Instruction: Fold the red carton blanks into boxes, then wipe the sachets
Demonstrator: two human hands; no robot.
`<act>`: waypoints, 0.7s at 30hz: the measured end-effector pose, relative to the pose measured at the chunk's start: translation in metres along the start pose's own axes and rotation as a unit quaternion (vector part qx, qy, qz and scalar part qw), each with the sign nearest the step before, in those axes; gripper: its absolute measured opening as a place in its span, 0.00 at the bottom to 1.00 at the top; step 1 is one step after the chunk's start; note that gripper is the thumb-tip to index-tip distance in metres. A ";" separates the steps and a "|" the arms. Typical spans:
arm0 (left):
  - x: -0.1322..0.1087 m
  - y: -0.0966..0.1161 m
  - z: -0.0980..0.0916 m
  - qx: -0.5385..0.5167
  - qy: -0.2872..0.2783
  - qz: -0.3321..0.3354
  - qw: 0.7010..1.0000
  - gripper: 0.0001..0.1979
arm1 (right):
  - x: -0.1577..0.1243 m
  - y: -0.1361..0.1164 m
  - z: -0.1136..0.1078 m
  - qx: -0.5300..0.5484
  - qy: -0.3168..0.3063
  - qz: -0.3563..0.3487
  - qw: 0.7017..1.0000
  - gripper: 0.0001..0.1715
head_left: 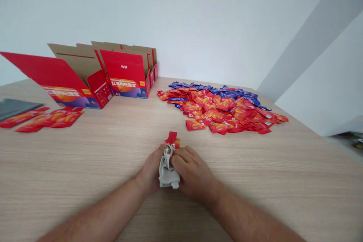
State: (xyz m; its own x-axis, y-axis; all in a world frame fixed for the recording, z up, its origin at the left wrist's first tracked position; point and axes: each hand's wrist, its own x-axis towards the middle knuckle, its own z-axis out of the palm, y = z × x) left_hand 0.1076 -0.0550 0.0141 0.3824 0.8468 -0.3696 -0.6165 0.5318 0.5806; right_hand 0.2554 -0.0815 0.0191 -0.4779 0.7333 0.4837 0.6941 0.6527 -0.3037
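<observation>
Close together above the front of the table, both my hands are closed. My left hand [152,167] grips a red sachet [172,137], whose upper end sticks out beyond the fingers. In my right hand [194,170] is a folded light grey cloth [169,177], pressed against the sachet's near side. Part of the cloth hangs down between the two hands. The sachet's lower portion is hidden by the cloth and fingers. Beyond the hands lies a heap of red sachets [218,111], with blue sachets [238,92] behind it.
Red open-topped cartons [124,70] stand at the back left, their tall flaps raised. Several flat red sachets [56,118] lie at the left, beside a dark grey cloth [18,109]. All rest on a pale wood-grain table [113,140] against a white wall [184,19].
</observation>
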 end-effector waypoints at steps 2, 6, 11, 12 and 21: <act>-0.001 0.002 0.005 -0.002 0.031 -0.007 0.999 0.20 | 0.000 0.003 0.000 0.002 0.013 0.026 1.000 0.07; -0.002 0.006 0.012 -0.024 0.045 -0.039 0.998 0.22 | 0.000 0.006 0.000 0.005 0.020 0.029 0.999 0.08; -0.001 0.008 0.008 -0.064 0.044 -0.048 0.996 0.23 | -0.002 -0.002 0.004 0.012 0.007 -0.003 1.000 0.09; -0.001 0.009 0.006 -0.065 0.041 -0.042 0.996 0.22 | -0.002 -0.004 0.004 0.010 0.011 0.013 1.000 0.09; -0.001 0.015 -0.001 -0.054 -0.004 -0.083 0.995 0.24 | -0.002 -0.003 0.002 0.010 -0.018 0.020 1.000 0.07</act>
State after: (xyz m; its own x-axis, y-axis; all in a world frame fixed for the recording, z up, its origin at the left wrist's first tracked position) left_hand 0.0978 -0.0479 0.0224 0.4906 0.7475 -0.4478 -0.6142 0.6612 0.4308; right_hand 0.2528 -0.0844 0.0174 -0.4690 0.7658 0.4400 0.7028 0.6253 -0.3392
